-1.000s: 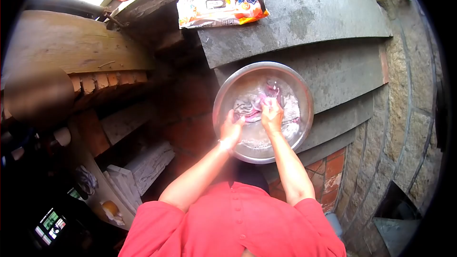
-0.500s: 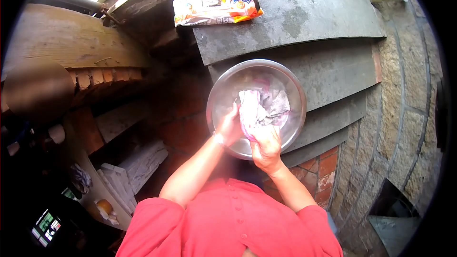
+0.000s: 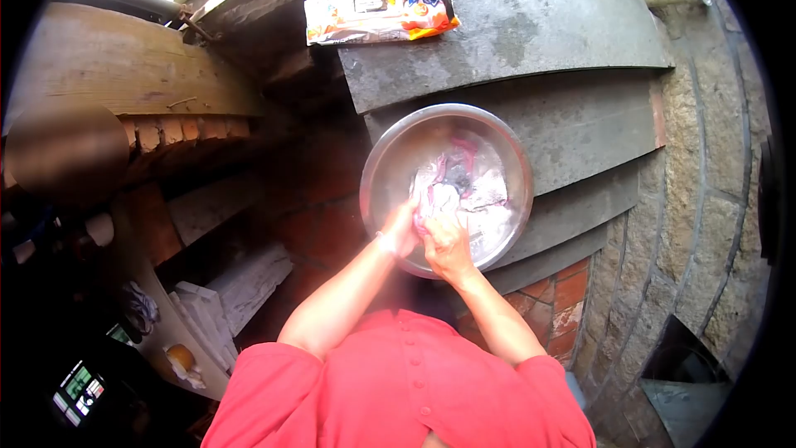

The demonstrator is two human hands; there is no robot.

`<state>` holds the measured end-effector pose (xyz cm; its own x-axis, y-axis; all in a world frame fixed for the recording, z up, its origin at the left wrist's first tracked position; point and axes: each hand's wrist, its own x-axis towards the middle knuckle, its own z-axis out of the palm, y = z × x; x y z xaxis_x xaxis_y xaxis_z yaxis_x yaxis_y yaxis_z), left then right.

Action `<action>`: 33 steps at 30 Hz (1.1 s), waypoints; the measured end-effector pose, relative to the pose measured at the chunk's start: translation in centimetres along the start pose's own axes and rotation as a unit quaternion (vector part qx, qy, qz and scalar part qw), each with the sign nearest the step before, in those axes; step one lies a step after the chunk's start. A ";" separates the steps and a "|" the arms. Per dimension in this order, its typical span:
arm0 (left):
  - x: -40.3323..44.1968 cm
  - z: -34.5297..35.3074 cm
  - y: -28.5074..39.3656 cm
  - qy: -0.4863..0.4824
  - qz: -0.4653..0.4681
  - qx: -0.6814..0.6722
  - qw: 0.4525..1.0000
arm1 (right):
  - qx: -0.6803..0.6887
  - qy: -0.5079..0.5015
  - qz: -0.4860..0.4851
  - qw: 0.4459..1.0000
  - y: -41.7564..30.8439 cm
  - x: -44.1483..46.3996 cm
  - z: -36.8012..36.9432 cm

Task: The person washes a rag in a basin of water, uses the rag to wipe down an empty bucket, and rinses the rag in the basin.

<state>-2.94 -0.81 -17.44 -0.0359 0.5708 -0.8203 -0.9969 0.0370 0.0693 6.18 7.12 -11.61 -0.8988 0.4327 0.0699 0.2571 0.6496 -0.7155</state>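
Observation:
A wet white cloth with pink edging (image 3: 444, 197) lies bunched in a round metal basin (image 3: 378, 149), partly in water. My left hand (image 3: 401, 228) grips the cloth's near left part inside the basin's near wall. Close against it, my right hand (image 3: 448, 247) has its fingers curled round the same bunch. The two hands touch or nearly touch. Folds of the cloth spread beyond them toward the far right of the basin. The fingertips of both hands are partly hidden by cloth and glare.
Grey stone steps (image 3: 580, 129) rise behind and right of the basin. An orange and white wipes pack (image 3: 380, 8) lies on the top step. A stone block wall (image 3: 696, 116) stands at right. Wooden boards (image 3: 133, 58) and brick are at left.
My right hand has shifted left toward my left hand. The cloth has sunk lower and spread out in the basin, with its pink edge showing more.

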 end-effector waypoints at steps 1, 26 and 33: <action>0.1 0.5 0.2 -0.013 -0.020 0.001 1.000 | 0.002 0.012 -0.022 1.000 -1.0 0.0 -0.9; 1.3 1.5 -3.7 0.105 0.232 0.451 0.855 | 0.662 0.082 0.416 0.618 1.4 -1.9 -2.1; 3.6 0.3 -2.4 0.034 0.306 0.620 0.721 | 0.670 0.119 0.458 0.572 0.1 -2.0 -0.5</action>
<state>-0.65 1.38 -20.34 -0.4889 0.7515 -0.4430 0.0363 0.5249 0.8504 8.15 6.64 -11.44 -0.4898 0.3842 -0.7826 -0.0645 -0.9112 -0.4069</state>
